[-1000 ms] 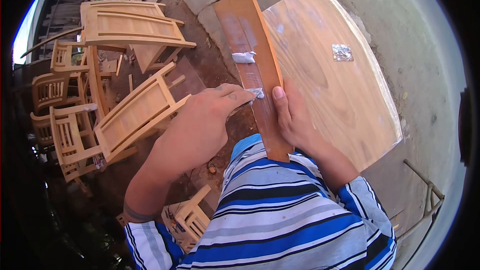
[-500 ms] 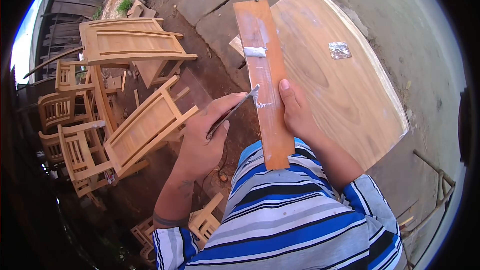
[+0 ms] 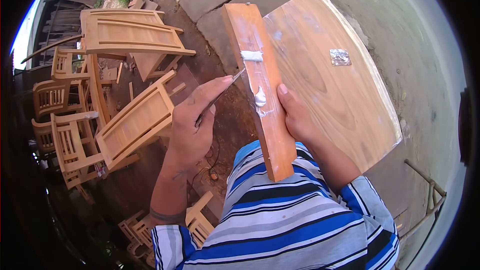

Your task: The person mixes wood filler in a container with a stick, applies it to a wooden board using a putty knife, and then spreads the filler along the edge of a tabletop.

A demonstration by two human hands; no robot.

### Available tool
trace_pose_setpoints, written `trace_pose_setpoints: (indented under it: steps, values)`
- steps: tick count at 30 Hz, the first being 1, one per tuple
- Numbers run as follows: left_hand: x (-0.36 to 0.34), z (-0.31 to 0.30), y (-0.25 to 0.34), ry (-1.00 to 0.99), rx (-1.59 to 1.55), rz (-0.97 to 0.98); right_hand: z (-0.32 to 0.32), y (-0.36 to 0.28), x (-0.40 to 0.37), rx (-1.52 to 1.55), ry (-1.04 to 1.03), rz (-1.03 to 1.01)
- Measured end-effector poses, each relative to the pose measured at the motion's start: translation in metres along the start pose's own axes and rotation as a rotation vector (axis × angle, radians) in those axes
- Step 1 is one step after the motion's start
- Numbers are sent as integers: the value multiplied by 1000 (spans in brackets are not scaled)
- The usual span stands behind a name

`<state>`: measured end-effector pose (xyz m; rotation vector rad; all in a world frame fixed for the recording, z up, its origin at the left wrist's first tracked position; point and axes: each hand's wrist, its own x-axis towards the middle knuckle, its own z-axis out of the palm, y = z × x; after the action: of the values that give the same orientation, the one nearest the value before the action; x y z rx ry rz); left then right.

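Note:
My left hand (image 3: pixel 192 120) is closed on a thin putty knife (image 3: pixel 232 82), its tip close to the left edge of a long reddish-brown wooden board (image 3: pixel 274 137). The board slants away from my waist, turned so that its left side face shows. Around its edge my right hand (image 3: pixel 299 115) is closed, thumb on the top face and fingers hidden underneath. White putty lies on the board as a thick band (image 3: pixel 251 56) across the upper part and a rounded blob (image 3: pixel 260 97) lower down, with thin smears around them.
A large wooden panel (image 3: pixel 345 100) with a pale edge lies to the right, bearing a small silvery square (image 3: pixel 340 57). On the left stand several wooden chairs (image 3: pixel 75 142) and framed wooden pieces (image 3: pixel 137 130). A wall (image 3: pixel 420 35) rises at the right.
The putty on the knife tip has come off, and a blob now sits on the board. The knife has moved up along the left edge. The board has rolled, exposing its side face.

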<state>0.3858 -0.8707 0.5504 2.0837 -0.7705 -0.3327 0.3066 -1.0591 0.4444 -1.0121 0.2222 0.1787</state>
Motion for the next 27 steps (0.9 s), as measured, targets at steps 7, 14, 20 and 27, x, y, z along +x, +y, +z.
trace_pose_setpoints:
  steps: [7,14,20,27]
  values:
    - [-4,1,7,-321,-124,-16,5,2,-1,-79,102,-78]
    - [-24,10,8,-307,-203,-118,-6,8,3,-64,160,-10]
    - [-30,58,-11,123,217,483,5,-2,3,182,134,180]
    - [-51,29,-70,-97,715,254,4,7,1,133,131,184]
